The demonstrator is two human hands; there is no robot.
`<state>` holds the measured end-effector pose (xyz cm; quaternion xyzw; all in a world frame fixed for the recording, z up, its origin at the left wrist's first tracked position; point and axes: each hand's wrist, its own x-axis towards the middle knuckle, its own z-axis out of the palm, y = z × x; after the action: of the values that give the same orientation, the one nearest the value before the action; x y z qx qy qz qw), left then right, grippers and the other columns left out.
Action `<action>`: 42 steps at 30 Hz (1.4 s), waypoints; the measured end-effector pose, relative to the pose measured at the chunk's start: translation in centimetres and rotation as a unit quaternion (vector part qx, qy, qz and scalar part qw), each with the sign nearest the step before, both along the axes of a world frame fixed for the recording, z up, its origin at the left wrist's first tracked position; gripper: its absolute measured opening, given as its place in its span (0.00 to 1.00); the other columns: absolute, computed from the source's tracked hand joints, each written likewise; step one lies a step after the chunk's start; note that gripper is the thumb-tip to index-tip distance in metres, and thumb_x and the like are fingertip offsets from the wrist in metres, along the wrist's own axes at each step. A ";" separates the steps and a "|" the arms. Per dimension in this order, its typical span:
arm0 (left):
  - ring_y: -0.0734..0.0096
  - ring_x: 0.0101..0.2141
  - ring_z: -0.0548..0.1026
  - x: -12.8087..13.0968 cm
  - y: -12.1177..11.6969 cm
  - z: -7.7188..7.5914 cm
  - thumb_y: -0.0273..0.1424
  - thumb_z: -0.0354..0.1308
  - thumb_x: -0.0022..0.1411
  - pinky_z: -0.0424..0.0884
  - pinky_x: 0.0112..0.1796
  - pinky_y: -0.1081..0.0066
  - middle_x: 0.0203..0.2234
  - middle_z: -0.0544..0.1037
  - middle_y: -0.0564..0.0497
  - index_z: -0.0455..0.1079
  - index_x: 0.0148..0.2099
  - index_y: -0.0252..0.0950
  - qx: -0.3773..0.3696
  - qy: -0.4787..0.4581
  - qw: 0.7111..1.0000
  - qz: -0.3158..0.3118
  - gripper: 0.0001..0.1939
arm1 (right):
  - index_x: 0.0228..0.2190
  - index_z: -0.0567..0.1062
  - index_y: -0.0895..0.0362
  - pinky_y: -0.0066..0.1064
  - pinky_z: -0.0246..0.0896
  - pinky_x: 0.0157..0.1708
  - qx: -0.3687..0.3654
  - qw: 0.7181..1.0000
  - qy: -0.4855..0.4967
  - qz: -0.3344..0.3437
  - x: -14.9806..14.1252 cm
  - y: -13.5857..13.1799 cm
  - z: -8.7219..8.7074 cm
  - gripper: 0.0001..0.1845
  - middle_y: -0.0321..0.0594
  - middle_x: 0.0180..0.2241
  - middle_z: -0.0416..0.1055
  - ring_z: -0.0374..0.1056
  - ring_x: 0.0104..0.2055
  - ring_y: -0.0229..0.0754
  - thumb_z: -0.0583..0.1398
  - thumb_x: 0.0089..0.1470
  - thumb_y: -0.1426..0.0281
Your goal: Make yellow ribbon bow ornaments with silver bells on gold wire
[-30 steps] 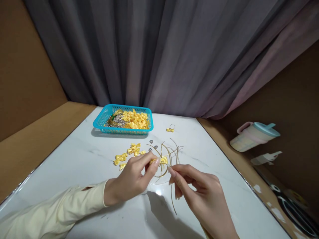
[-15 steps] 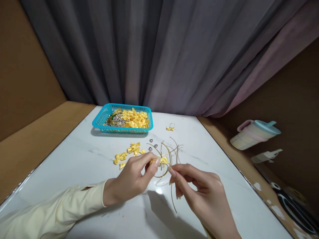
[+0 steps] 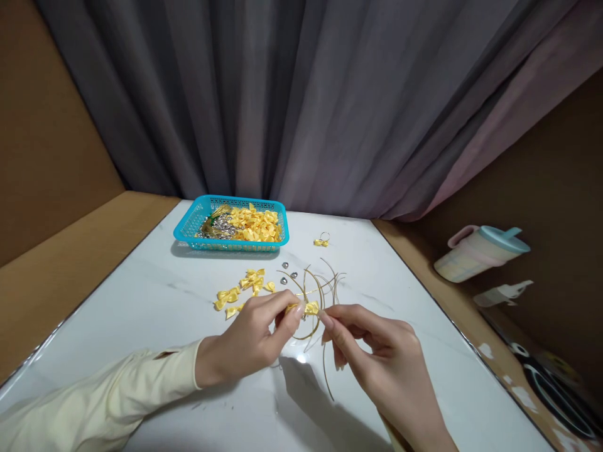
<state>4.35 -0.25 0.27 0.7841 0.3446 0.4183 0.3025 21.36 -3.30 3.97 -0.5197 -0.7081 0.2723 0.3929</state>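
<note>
My left hand pinches a small yellow satin bow between thumb and forefinger, covering its left half. At the bow's right end, the thumb and forefinger of my right hand are closed together; whether they grip the ribbon or a thin cord there is too small to tell. Thin gold cords lie in curves on the table behind and beneath the fingers. Three small silver bells rest just beyond my left hand. Left of them lie several loose yellow bows.
A blue plastic basket holds yellow bows, silver bells and gold cords. A bow with a cord loop lies at the back of the white marbled table. On the right ledge are a lidded cup, a small white bottle and black-handled scissors.
My right fingertips have risen slightly, from beside the bow up to its right end. My left hand keeps its pinch on the bow.
</note>
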 end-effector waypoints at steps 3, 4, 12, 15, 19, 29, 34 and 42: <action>0.76 0.22 0.60 0.0 0.0 -0.1 0.25 0.44 0.64 0.59 0.25 0.74 0.20 0.60 0.56 0.56 0.28 0.36 0.017 -0.006 1.000 -0.021 0.11 | 0.23 0.74 0.59 0.22 0.52 0.13 -0.035 0.999 0.020 0.017 0.0 0.3 -0.2 0.11 0.35 0.15 0.68 0.59 0.14 0.31 0.58 0.53 0.68; 0.76 0.22 0.60 0.0 0.0 -0.1 0.24 0.44 0.64 0.58 0.25 0.74 0.20 0.60 0.56 0.57 0.28 0.36 0.027 -0.009 0.999 -0.026 0.11 | 0.23 0.74 0.59 0.21 0.53 0.13 -0.059 0.997 0.036 0.026 0.1 0.4 -0.2 0.11 0.35 0.16 0.68 0.58 0.13 0.30 0.58 0.53 0.68; 0.78 0.21 0.57 -0.1 0.0 -0.1 0.21 0.45 0.62 0.56 0.23 0.75 0.20 0.58 0.57 0.58 0.29 0.35 0.059 -0.010 0.995 -0.081 0.09 | 0.21 0.74 0.62 0.19 0.44 0.09 -0.296 0.926 0.209 0.106 1.5 1.8 -0.1 0.11 0.34 0.12 0.66 0.53 0.10 0.27 0.66 0.42 0.67; 0.78 0.21 0.57 -0.2 0.0 0.2 0.24 0.45 0.62 0.56 0.24 0.75 0.19 0.59 0.58 0.57 0.27 0.36 -0.008 -0.022 0.995 -0.101 0.10 | 0.20 0.73 0.63 0.18 0.39 0.08 -0.344 0.893 0.259 0.134 2.2 2.4 -0.1 0.10 0.34 0.11 0.66 0.48 0.08 0.25 0.67 0.40 0.68; 0.77 0.21 0.59 0.0 0.0 0.5 0.31 0.45 0.64 0.57 0.23 0.74 0.19 0.61 0.57 0.59 0.26 0.36 -0.170 -0.076 0.975 -0.123 0.13 | 0.20 0.74 0.62 0.17 0.34 0.08 -0.387 0.854 0.303 0.167 3.0 2.9 -0.7 0.07 0.33 0.11 0.67 0.47 0.08 0.24 0.65 0.42 0.71; 0.76 0.21 0.59 0.9 -0.1 0.2 0.36 0.46 0.64 0.59 0.25 0.73 0.18 0.59 0.57 0.58 0.25 0.35 -0.282 -0.168 0.943 -0.049 0.16 | 0.21 0.74 0.56 0.27 0.61 0.28 -0.141 0.961 0.237 0.020 1.2 -2.6 -1.5 0.08 0.37 0.22 0.70 0.66 0.26 0.38 0.63 0.48 0.69; 0.75 0.22 0.58 1.0 -0.4 -0.7 0.36 0.44 0.66 0.56 0.25 0.74 0.19 0.57 0.57 0.57 0.26 0.36 -0.208 -0.120 0.970 0.031 0.16 | 0.23 0.73 0.54 0.31 0.58 0.44 -0.041 0.988 0.127 -0.078 -1.9 -3.9 -3.1 0.08 0.43 0.42 0.67 0.62 0.48 0.46 0.59 0.53 0.68; 0.75 0.23 0.60 1.0 -0.7 -1.3 0.30 0.43 0.65 0.58 0.26 0.74 0.20 0.60 0.57 0.57 0.29 0.36 -0.068 -0.039 0.996 0.045 0.12 | 0.24 0.68 0.58 0.25 0.54 0.24 -0.232 0.937 0.261 -0.016 -2.8 -2.8 -3.7 0.15 0.33 0.19 0.63 0.58 0.21 0.33 0.58 0.54 0.59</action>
<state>5.33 -0.92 -0.98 0.7283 0.3951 0.4376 0.3492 18.52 -6.11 0.29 -0.5188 -0.4892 0.5486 0.4366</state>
